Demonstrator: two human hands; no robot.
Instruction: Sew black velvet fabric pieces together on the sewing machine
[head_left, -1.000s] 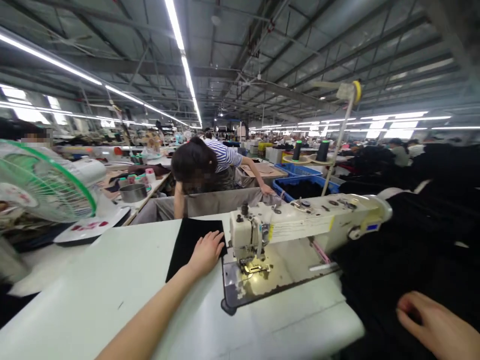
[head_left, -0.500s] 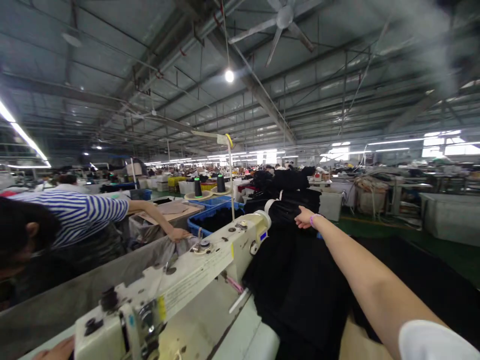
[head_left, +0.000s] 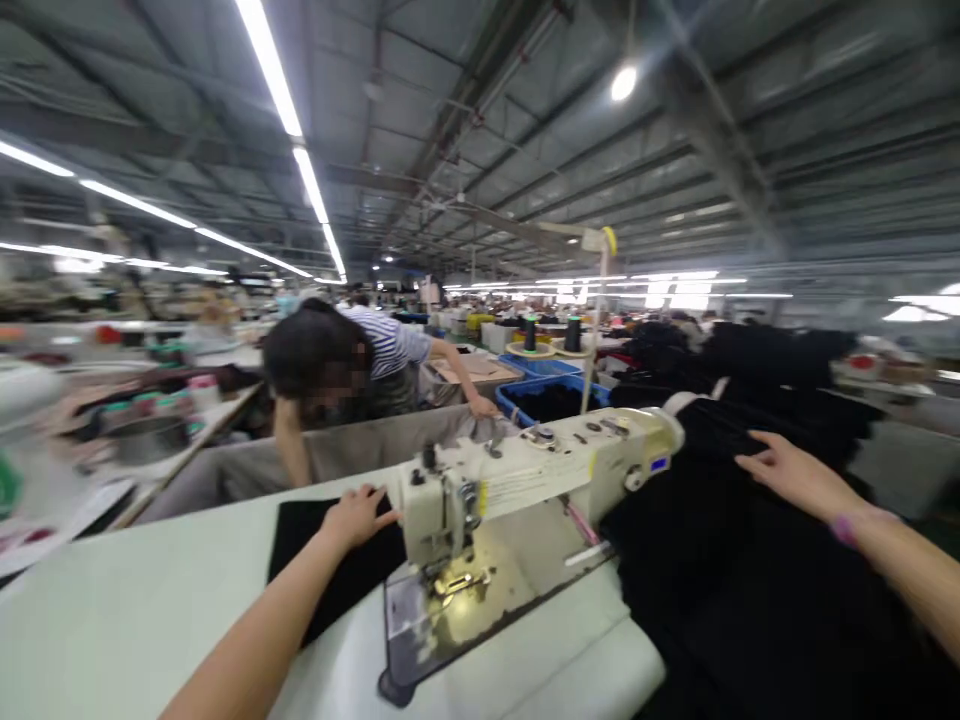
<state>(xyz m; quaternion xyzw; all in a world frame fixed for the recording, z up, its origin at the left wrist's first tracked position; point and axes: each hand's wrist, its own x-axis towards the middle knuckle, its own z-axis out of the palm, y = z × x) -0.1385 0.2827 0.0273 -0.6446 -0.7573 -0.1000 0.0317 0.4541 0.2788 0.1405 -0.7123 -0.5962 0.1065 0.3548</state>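
black cloth (head_left: 300,540) lies flat on the pale table (head_left: 135,610) just left of the sewing machine (head_left: 525,465), its right edge reaching in beside the machine's head. the left hand (head_left: 358,515) rests on the cloth's far right corner, close against that head. it is palm down with fingers spread and flat, pressing on the cloth and not pinching it. under the head, the metal bed (head_left: 420,625) of the machine is lit and shiny.

right of the machine, a heap of black garments (head_left: 720,580) crowds up to its handwheel end. the right hand (head_left: 787,472) is stretched out over the heap, palm down, fingers loosely apart and clamped on nothing. whether the fingertips touch the fabric cannot be told. a pink band (head_left: 846,527) sits at that wrist.

just behind the machine runs a grey fabric trough (head_left: 352,450). a co-worker (head_left: 390,350) in a striped top bends over it, with one hand (head_left: 484,407) down on the grey cloth right behind the machine's arm.

further behind the machine stands a blue bin (head_left: 525,392), and beyond it two dark thread cones (head_left: 551,333) beside a tall thin stand. far left of the machine is a blurred bench with a metal bowl (head_left: 146,437) — too smeared to read more. long strip lights run away overhead.
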